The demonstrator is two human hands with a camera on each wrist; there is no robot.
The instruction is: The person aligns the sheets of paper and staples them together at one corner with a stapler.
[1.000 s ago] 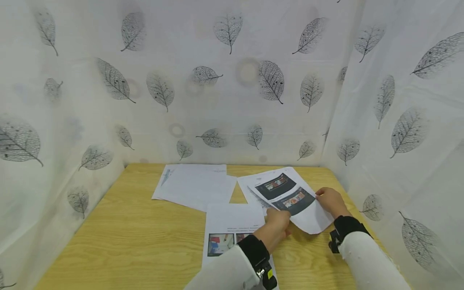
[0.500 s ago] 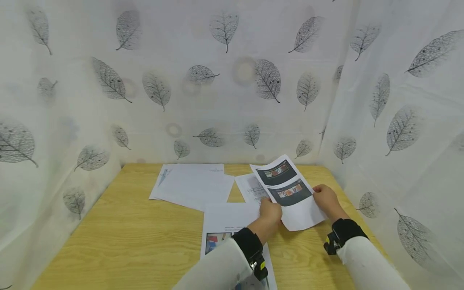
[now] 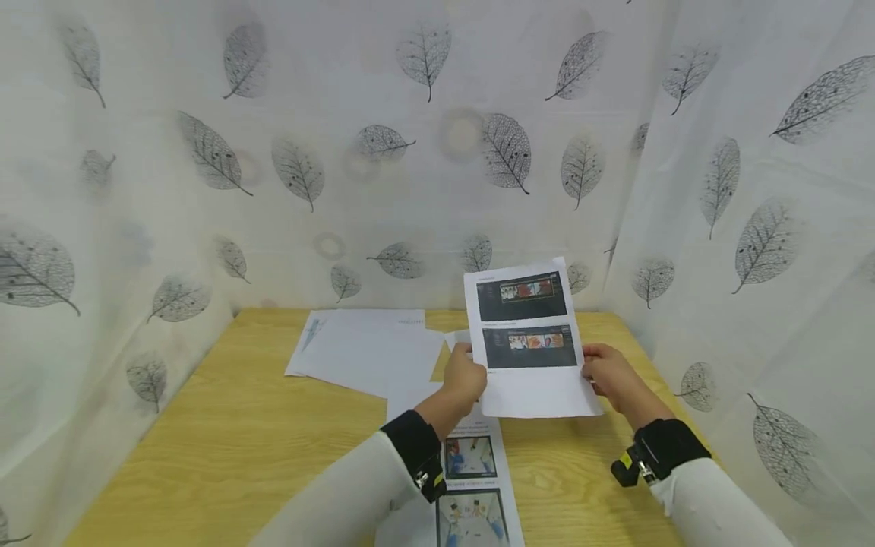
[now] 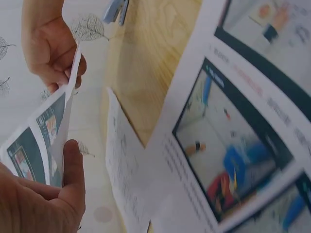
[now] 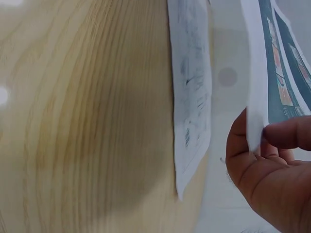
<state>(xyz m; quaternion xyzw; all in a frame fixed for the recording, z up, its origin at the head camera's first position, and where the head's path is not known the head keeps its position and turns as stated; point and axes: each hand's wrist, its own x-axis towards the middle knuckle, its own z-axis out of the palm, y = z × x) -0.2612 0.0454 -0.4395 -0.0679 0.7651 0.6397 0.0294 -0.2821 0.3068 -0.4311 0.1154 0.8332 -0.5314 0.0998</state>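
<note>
A printed sheet of paper [image 3: 529, 391] with two dark pictures is raised off the table, its face turned toward the head camera. My left hand [image 3: 466, 377] pinches its left edge, thumb on the printed side in the left wrist view. On the opposite edge my right hand [image 3: 613, 380] grips it between thumb and curled fingers, as the right wrist view shows. Below the left forearm lies another printed page [image 3: 472, 485] with colour photos, partly covered by that arm. Behind the raised sheet, a text page [image 5: 192, 97] rests on the table, mostly hidden from the head view.
Several overlapping white sheets [image 3: 372, 349] lie at the back left of the wooden table [image 3: 239, 441]. A grey-blue stapler-like object [image 4: 116, 10] shows at the top of the left wrist view. A leaf-patterned curtain [image 3: 410, 190] encloses the back and sides.
Both hands have lifted the printed sheet and turned it upright to face the head camera. The left hand has moved left and up; the right hand has stayed near its place.
</note>
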